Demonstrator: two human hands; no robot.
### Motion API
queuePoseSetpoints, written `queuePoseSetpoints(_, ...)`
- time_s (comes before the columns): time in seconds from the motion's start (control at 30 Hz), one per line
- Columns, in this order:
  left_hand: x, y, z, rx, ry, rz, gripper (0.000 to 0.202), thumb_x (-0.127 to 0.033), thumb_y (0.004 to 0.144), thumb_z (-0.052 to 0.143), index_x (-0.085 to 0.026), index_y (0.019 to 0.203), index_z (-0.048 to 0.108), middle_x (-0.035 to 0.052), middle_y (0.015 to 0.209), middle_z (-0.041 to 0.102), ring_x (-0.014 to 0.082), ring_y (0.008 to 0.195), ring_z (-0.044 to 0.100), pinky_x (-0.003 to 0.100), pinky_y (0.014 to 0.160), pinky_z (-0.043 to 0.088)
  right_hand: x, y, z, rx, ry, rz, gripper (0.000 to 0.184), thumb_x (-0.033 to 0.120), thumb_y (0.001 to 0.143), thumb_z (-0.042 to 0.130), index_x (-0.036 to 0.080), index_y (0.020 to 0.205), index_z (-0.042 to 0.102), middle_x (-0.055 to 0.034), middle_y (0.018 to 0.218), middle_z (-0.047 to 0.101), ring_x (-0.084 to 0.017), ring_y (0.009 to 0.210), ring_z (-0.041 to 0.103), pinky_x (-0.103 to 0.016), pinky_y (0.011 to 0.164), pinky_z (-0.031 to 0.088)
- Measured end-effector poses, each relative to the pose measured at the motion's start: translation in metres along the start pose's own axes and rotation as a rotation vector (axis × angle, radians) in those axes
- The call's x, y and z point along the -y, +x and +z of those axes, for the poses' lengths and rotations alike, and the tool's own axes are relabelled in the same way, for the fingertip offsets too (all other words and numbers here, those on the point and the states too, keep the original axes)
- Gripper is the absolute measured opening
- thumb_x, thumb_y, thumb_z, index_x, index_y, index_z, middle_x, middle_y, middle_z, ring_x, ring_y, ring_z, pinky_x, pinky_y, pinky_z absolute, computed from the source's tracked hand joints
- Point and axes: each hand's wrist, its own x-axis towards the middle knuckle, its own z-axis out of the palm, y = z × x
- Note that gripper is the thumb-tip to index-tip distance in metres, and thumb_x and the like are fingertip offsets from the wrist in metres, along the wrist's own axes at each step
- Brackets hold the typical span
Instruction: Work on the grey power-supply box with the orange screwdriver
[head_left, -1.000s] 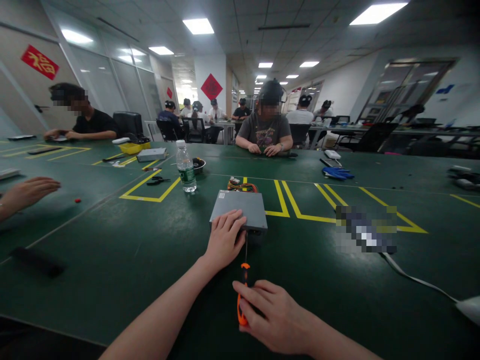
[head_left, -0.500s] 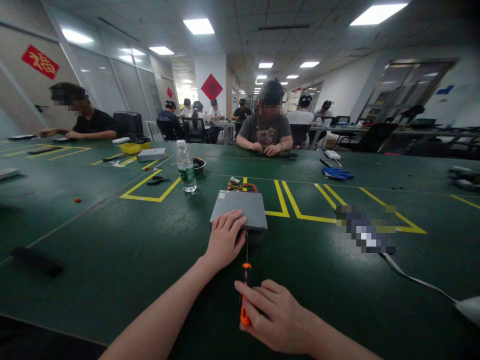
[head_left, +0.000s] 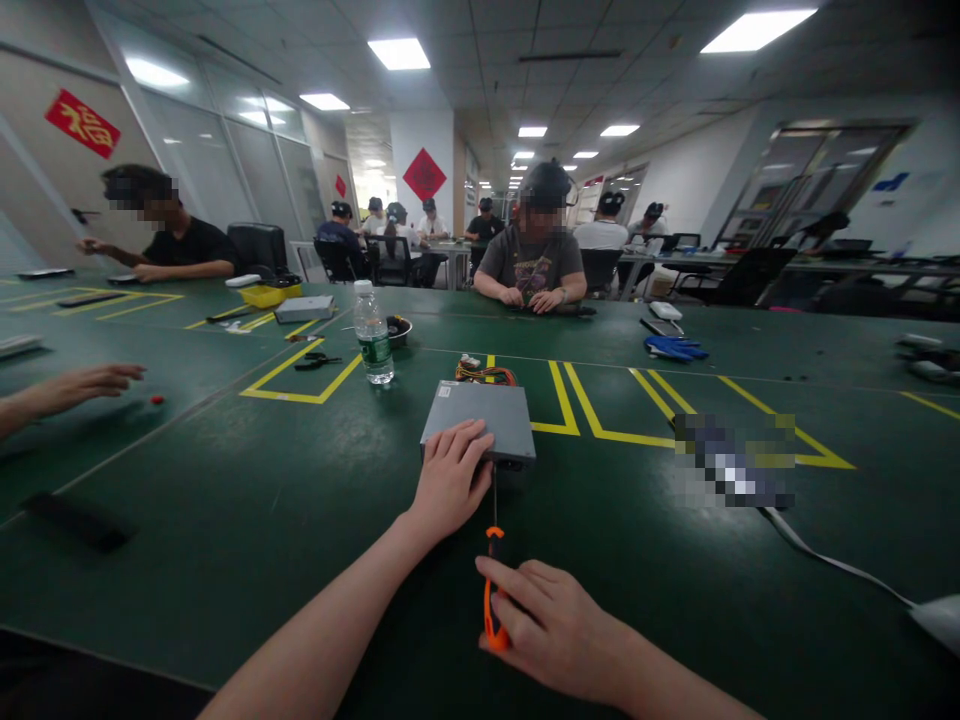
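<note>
A grey metal computer power supply lies flat on the green table in front of me, its bundle of coloured cables at the far side. My left hand holds it, fingers laid over the top and thumb down at the near face. Closed round the orange and black handle of a screwdriver is my right hand. The screwdriver's shaft points away from me and reaches the near face of the power supply. Its tip is hidden at that face.
A water bottle stands beyond the power supply to the left, near pliers and a round bowl. Blue gloves lie at the right. A co-worker's hand reaches over the table's left side, near a small red object.
My right fingers and the screwdriver handle have turned and shifted slightly right. My left hand and the power supply stay put. A co-worker's hand has come in from the left edge.
</note>
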Motion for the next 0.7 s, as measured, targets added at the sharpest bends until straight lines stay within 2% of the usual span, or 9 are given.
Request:
queuePoseSetpoints(0.1,-0.0003,0.0001,0.0000,-0.006,0.002,0.000,0.027,-0.023,0.083,0.048,-0.023,0.110,0.052,0.0050,0.124,0.053,0.0212,0.118,0.043,0.040,0.096,0.032,0.0001,0.0028,-0.0049,0.081,0.044,0.036,0.031,0.034,0.086,0.046,0.012,0.106,0.053,-0.0164,0.108,0.061,-0.017,0.084,0.061,-0.028,0.073,0.049)
queuePoseSetpoints(0.17,-0.0003,0.0001,0.0001,-0.008,0.004,-0.001,0.027,-0.023,0.083,0.049,-0.023,0.110,0.052,0.0050,0.123,0.053,0.0211,0.118,0.043,0.039,0.096,0.032,0.0001,0.0040,-0.0065,0.111,0.048,0.030,0.037,0.036,0.086,0.046,0.013,0.114,0.050,-0.0165,0.110,0.061,-0.019,0.087,0.061,-0.031,0.074,0.049)
queuePoseSetpoints(0.23,-0.0003,0.0001,0.0002,-0.010,0.009,0.002,0.028,-0.023,0.083,0.049,-0.023,0.111,0.052,0.0050,0.123,0.053,0.0210,0.118,0.043,0.039,0.096,0.033,-0.0002,0.0034,-0.0051,0.088,0.028,0.008,0.032,0.032,0.085,0.048,0.014,0.111,0.053,-0.0155,0.106,0.062,-0.017,0.080,0.062,-0.031,0.071,0.049)
queuePoseSetpoints(0.3,-0.0002,0.0000,0.0004,-0.017,0.015,0.007,0.028,-0.023,0.083,0.049,-0.023,0.111,0.052,0.0051,0.123,0.054,0.0210,0.117,0.044,0.040,0.096,0.033,-0.0006,0.0015,-0.0022,0.034,0.002,-0.017,0.022,0.029,0.083,0.051,0.014,0.099,0.056,-0.0146,0.102,0.064,-0.015,0.072,0.062,-0.030,0.067,0.048)
queuePoseSetpoints(0.4,0.0002,-0.0003,0.0007,-0.015,0.018,0.005,0.028,-0.024,0.083,0.049,-0.023,0.111,0.052,0.0051,0.123,0.053,0.0207,0.118,0.043,0.039,0.096,0.032,-0.0009,-0.0003,-0.0010,-0.011,0.006,-0.027,0.017,0.028,0.083,0.053,0.013,0.088,0.056,-0.0150,0.103,0.064,-0.014,0.072,0.061,-0.028,0.067,0.048)
queuePoseSetpoints(0.53,0.0010,-0.0007,0.0013,0.001,0.011,0.004,0.029,-0.024,0.084,0.048,-0.023,0.112,0.051,0.0046,0.125,0.052,0.0206,0.119,0.042,0.039,0.098,0.031,-0.0001,0.0025,-0.0075,0.048,0.056,0.015,0.031,0.033,0.085,0.047,0.011,0.107,0.053,-0.0154,0.109,0.062,-0.017,0.084,0.062,-0.029,0.075,0.049)
queuePoseSetpoints(0.6,0.0012,-0.0007,0.0016,0.004,0.006,0.003,0.029,-0.024,0.084,0.047,-0.023,0.112,0.050,0.0044,0.125,0.052,0.0205,0.119,0.041,0.039,0.098,0.030,0.0003,0.0038,-0.0090,0.069,0.051,0.011,0.033,0.030,0.085,0.046,0.013,0.114,0.051,-0.0149,0.109,0.062,-0.018,0.086,0.061,-0.030,0.075,0.049)
queuePoseSetpoints(0.7,0.0010,-0.0006,0.0014,0.001,0.008,0.001,0.028,-0.024,0.084,0.047,-0.023,0.112,0.051,0.0046,0.125,0.052,0.0209,0.119,0.041,0.039,0.098,0.031,-0.0001,0.0028,-0.0052,0.022,0.003,-0.036,0.023,0.022,0.082,0.051,0.014,0.103,0.057,-0.0129,0.104,0.064,-0.016,0.078,0.062,-0.030,0.071,0.049)
